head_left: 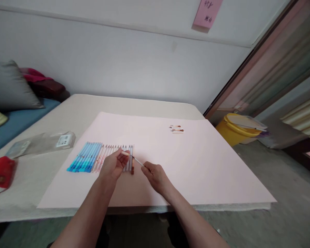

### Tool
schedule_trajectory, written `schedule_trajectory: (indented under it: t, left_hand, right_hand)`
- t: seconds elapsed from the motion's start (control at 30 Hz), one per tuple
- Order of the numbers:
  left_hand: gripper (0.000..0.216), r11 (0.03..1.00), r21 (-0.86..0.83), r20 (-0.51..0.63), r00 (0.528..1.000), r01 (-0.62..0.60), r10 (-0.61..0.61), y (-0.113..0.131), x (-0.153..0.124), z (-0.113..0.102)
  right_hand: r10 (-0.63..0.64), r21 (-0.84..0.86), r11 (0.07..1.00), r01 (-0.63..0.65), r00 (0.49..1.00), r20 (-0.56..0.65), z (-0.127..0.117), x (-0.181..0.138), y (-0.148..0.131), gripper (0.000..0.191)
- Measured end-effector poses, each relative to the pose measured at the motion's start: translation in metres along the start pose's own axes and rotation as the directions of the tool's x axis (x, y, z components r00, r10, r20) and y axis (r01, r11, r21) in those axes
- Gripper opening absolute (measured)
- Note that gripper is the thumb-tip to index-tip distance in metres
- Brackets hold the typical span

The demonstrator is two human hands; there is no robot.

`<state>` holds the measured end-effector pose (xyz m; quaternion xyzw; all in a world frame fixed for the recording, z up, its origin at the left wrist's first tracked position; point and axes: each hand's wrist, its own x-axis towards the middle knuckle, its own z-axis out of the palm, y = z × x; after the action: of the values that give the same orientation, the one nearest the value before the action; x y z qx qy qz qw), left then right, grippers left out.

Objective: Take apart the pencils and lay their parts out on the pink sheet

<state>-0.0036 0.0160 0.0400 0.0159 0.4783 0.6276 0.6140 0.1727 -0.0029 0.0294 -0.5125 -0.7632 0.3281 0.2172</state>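
My left hand (115, 164) is closed in a pinch on a short pale pen piece, just above a row of pens (93, 157) lying side by side on a pink sheet (196, 162). The row's left pens are blue, the right ones pale. My right hand (155, 176) pinches the end of a thin white pen refill (137, 161) whose dark tip points at the piece in my left hand. A small brown cap (132, 170) lies on the sheet between my hands. Three small pen pieces (177, 128) lie farther back on the sheet.
The pink sheet covers a cream table (67, 110). On the table's left lie a clear plastic packet (41, 143) and a red pack (0, 174). A grey cushion (10, 86) and blue bedding sit at far left. A yellow bucket (234, 131) stands on the floor to the right.
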Motion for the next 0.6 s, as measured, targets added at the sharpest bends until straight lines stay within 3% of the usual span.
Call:
schedule_trajectory:
  t: [0.3,0.6]
  left_hand:
    - [0.012,0.962,0.159,0.107,0.973,-0.220,0.205,-0.009,-0.005,0.002]
    - [0.011,0.966,0.254,0.187,0.982,-0.046,-0.002,-0.033,-0.021,0.014]
  right_hand:
    - [0.006,-0.187,0.982,-0.006,1.000,0.003,0.000,-0.002,0.002,0.027]
    - [0.049,-0.437,0.899,-0.031,0.998,0.029,-0.001,-0.001,-0.001,0.026]
